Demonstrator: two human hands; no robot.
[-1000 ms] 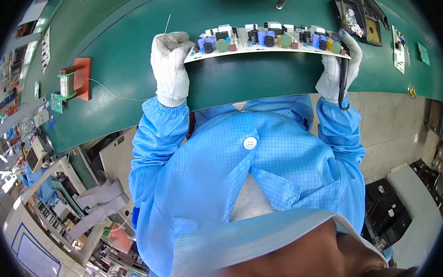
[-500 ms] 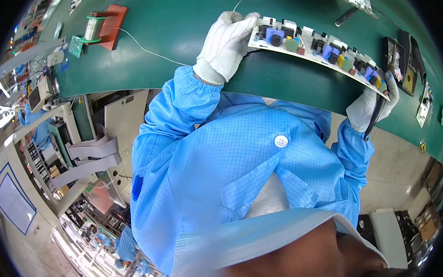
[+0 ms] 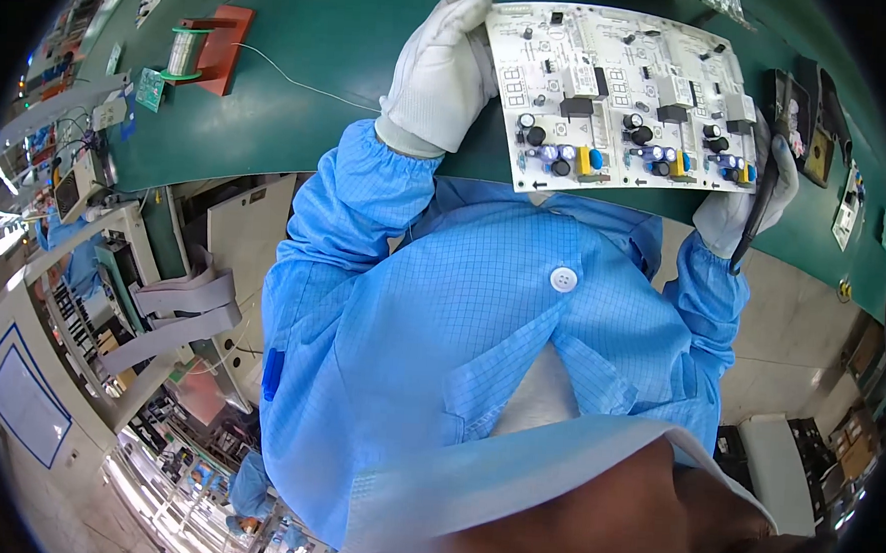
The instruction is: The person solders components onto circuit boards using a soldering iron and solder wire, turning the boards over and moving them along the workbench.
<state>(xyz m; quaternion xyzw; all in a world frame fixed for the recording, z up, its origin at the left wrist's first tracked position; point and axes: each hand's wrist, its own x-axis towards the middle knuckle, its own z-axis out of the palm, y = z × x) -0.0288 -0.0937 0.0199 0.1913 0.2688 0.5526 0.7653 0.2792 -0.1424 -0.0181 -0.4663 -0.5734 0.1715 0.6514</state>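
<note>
A white circuit board panel point(image 3: 616, 120) with several repeated groups of parts is held up over the front of the green bench, its component face toward me. My left hand point(image 3: 444, 71), in a white glove, is closed on the panel's left edge. A thin solder wire point(image 3: 297, 101) runs from the bench to this hand, and its end pokes out above the fingers. At the panel's right edge is my gloved right hand point(image 3: 742, 207), closed round the black handle of a soldering iron point(image 3: 762, 203) and against the panel. The iron's tip cannot be made out.
A solder spool point(image 3: 183, 55) on a red-brown stand point(image 3: 219, 60) is at the left of the green bench point(image 3: 326, 30). Black open holders point(image 3: 822, 126) stand beyond my right hand. Another board strip point(image 3: 848, 208) lies at the far right.
The panel has tilted from nearly edge-on to showing its whole component face, its near edge coming down toward me. My left hand has turned slightly with it; the right stays near its place.
</note>
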